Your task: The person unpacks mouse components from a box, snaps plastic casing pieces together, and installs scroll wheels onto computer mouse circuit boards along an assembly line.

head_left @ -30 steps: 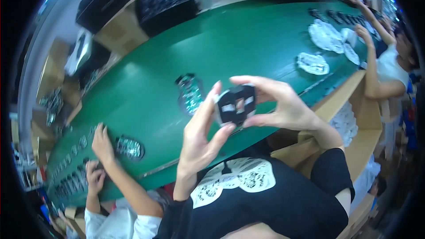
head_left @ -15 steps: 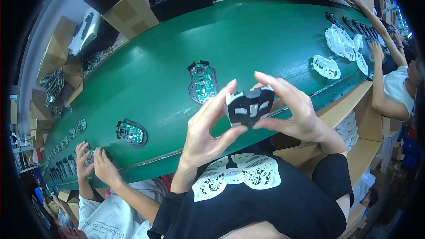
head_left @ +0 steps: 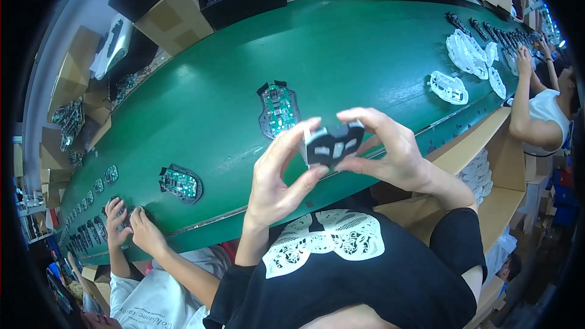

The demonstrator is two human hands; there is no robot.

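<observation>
A black and white plastic housing with pale window-like patches is held up over the near edge of the green table. My left hand grips its left end between thumb and fingers. At the opposite end, my right hand pinches it the same way. Just beyond my left fingertips lies a dark plastic base with a green circuit board, partly covered by that hand. Another such base with a board rests farther left on the table.
White plastic shells and a row of black parts lie at the right. A co-worker's hands handle a dark part at the left, near small boards. Boxes line the far edge; cardboard shelving stands to my right.
Both my hands have shifted slightly left with the housing, which has tilted a little. At the far right, a co-worker's raised arm has come down from the box of black parts.
</observation>
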